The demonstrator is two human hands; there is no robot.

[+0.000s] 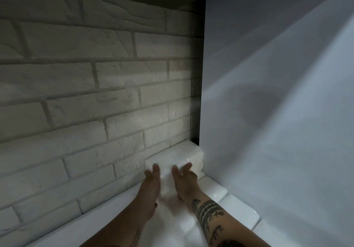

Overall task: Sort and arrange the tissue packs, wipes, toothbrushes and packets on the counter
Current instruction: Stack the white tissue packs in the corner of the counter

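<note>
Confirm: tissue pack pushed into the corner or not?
In the corner. The tissue pack lies along the brick wall, far end at the side panel; left hand and right hand hold its near end.

A white brick wall point(86, 93) fills the left of the frame. A smooth pale panel point(277, 93) covers the right, with a dark gap point(198, 74) between them. At lower right lie what may be glossy white tiles point(237, 210).
</note>
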